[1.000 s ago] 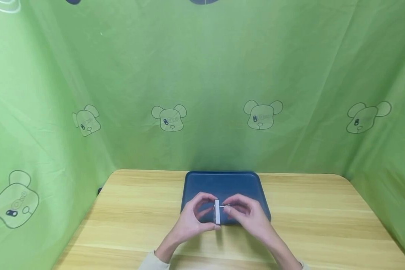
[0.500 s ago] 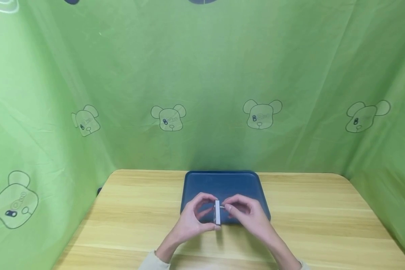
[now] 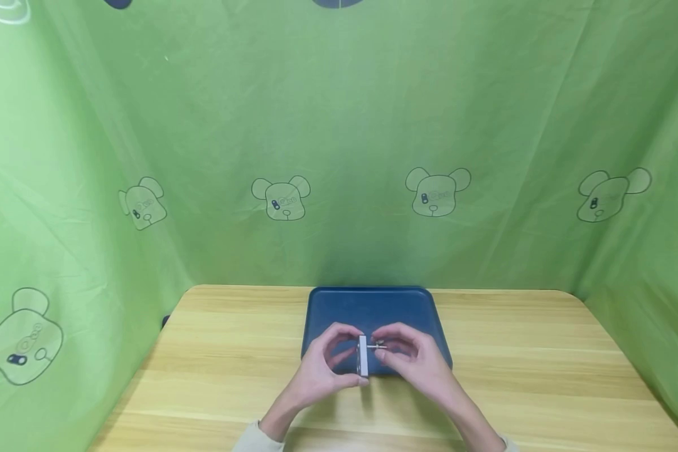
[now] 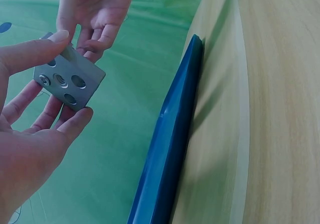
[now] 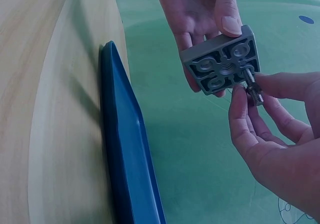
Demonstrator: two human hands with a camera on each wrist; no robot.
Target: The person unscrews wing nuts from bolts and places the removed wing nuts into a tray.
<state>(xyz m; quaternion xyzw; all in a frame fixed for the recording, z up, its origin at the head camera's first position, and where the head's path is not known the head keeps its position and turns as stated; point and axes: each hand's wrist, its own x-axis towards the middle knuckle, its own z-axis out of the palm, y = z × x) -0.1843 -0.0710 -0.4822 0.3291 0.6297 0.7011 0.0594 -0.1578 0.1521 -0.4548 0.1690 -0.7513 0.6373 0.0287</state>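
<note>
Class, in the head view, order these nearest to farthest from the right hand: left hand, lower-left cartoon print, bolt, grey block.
1. Bolt: left edge of right hand
2. Grey block: left of bolt
3. Left hand: gripping block from left
4. Lower-left cartoon print: far left

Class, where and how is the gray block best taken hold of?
Grip the gray block, probably, by two opposite edges, from the person's left: it is flat, and the bolt juts from its right face toward the right hand.
</note>
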